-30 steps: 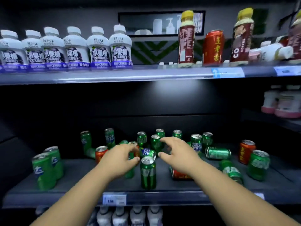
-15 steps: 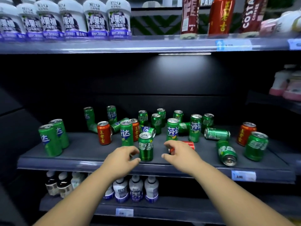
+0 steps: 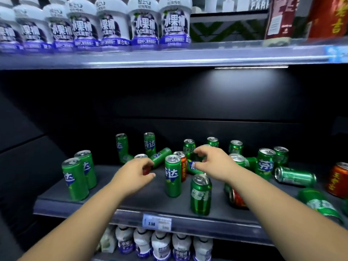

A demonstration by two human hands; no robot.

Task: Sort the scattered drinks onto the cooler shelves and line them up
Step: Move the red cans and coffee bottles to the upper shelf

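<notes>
Head view takes in the scattered drinks on the middle cooler shelf (image 3: pixel 146 200): slim green cans (image 3: pixel 172 178) marked 芬达, some upright and several toppled, with red 王老吉 cans (image 3: pixel 339 179) mixed in. The left hand (image 3: pixel 131 176) is half-curled around a partly hidden red can (image 3: pixel 146 170); I cannot tell whether it grips. The right hand (image 3: pixel 216 164) curls over a lying green can (image 3: pixel 192 167), its hold equally unclear. White bottles (image 3: pixel 145 25) reading 100% line the upper shelf (image 3: pixel 169 57).
</notes>
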